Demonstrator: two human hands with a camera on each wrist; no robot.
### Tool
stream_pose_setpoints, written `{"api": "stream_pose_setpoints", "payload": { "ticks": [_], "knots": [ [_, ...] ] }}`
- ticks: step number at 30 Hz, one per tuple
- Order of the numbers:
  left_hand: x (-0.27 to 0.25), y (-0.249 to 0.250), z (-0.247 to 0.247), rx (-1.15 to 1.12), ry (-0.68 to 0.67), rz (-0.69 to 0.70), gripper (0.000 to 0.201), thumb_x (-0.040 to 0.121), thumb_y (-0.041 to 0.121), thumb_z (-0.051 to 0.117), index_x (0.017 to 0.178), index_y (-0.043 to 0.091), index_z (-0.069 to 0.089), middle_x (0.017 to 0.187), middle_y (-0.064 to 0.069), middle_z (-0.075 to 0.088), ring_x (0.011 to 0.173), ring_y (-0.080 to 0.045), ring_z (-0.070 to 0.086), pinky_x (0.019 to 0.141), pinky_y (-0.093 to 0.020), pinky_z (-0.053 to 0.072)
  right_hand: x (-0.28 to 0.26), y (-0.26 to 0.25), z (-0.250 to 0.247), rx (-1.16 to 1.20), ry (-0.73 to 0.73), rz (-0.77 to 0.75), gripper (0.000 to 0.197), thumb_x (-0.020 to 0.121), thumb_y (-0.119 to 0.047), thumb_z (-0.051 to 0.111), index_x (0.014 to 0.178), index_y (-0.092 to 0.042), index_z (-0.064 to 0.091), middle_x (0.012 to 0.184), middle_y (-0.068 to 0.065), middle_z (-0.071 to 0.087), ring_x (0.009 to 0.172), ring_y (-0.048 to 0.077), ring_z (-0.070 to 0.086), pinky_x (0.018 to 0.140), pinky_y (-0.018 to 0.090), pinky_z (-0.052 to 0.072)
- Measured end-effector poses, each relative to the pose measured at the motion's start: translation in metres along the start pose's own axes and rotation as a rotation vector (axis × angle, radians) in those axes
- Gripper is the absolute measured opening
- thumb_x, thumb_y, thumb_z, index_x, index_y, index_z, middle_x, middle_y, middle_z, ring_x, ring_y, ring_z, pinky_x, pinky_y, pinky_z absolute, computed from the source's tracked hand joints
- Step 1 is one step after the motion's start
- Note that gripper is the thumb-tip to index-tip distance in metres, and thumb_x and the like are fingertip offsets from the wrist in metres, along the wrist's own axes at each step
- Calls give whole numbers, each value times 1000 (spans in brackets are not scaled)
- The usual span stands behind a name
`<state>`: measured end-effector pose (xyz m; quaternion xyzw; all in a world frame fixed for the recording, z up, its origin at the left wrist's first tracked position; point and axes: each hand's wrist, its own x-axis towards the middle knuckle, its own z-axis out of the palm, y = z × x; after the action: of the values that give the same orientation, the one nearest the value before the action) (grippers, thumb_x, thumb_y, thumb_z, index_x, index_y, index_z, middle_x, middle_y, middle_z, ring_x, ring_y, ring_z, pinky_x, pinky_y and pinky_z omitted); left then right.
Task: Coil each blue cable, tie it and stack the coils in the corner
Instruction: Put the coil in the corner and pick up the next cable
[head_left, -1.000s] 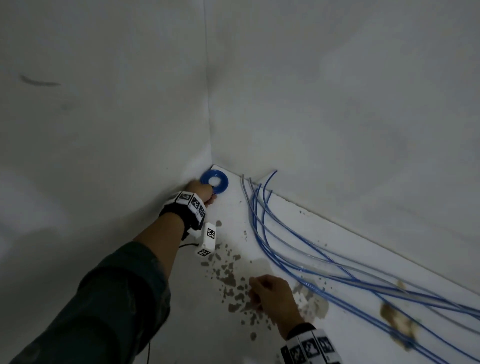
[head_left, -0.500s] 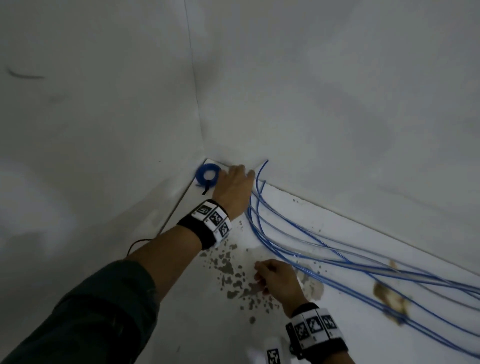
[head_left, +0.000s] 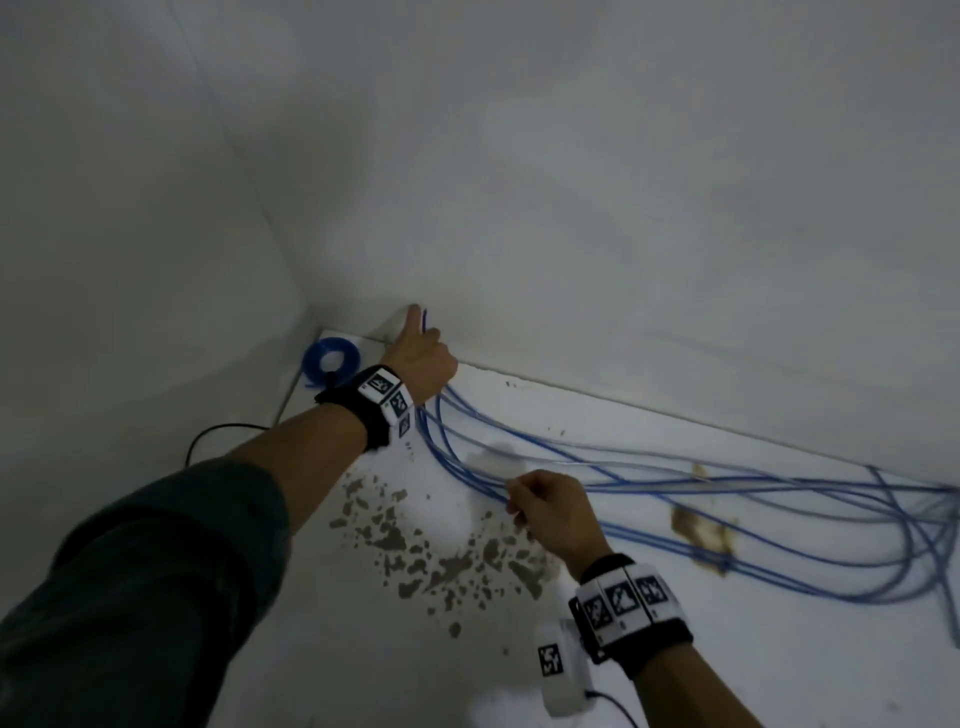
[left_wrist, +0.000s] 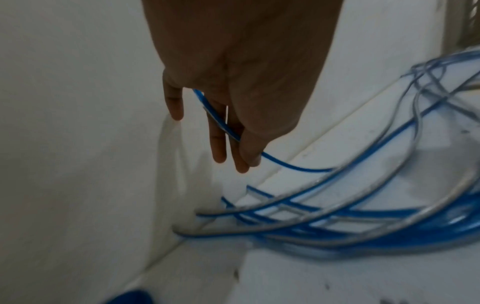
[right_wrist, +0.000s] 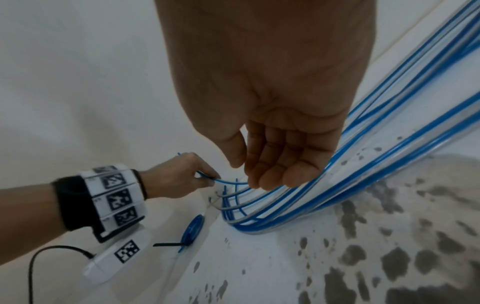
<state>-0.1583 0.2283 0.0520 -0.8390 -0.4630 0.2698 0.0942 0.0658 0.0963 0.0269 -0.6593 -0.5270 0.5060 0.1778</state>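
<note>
— By the corner, what lies there?
— Loose blue cables (head_left: 649, 486) sweep away from it. The left hand (head_left: 422, 358), beside it, pinches one cable end (left_wrist: 221, 123).
— And the right hand (head_left: 553, 512)?
— Farther out, fingers loosely curled over the cables, grasping nothing. The tied coil (head_left: 331, 357) sits in the corner.

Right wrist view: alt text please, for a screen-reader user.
The left hand pinches one blue cable near its end at the wall, while the right hand hangs open above the loose cable bundle. A tied blue coil lies in the corner.
</note>
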Motion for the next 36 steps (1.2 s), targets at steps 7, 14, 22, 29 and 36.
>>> {"api": "stream_pose_setpoints", "payload": {
  "ticks": [7,14,22,29,36],
  "knots": [
    [-50,-2,-70,-9,532,141,19,63,-2,62,65,17,63,59,2,53,71,-22,54,98,-65,37,-8,-9,-17,-189,385,-425,50,95,-24,64,139,-7,46,129,11,51,111,22,54,95,31,46],
    [-103,55,-141,-345,726,10,13,88,18,63,81,23,73,77,11,69,119,-19,58,103,-82,1,-33,-41,-91,-386,485,-824,21,94,-22,57,108,-11,68,98,7,65,102,31,55,81,44,48],
    [-154,159,-196,-830,74,-140,30,104,26,35,83,24,55,86,10,61,101,-18,57,111,-70,13,-85,-27,-196,-611,470,-1023,25,95,-23,46,95,-13,69,90,4,64,94,33,59,76,45,48],
    [-172,231,-268,-1745,406,269,25,105,6,37,95,1,59,74,-11,63,59,-17,54,60,-24,46,-134,5,-223,-386,439,-942,23,97,-18,41,93,-16,63,89,8,64,88,34,59,80,44,48],
    [-143,234,-291,-2125,946,49,17,98,-8,46,109,-4,58,95,-11,71,85,-18,73,86,-31,58,-192,52,-184,111,180,-663,25,106,-26,41,113,-15,63,69,-1,50,65,11,49,65,28,43]
  ]
}}
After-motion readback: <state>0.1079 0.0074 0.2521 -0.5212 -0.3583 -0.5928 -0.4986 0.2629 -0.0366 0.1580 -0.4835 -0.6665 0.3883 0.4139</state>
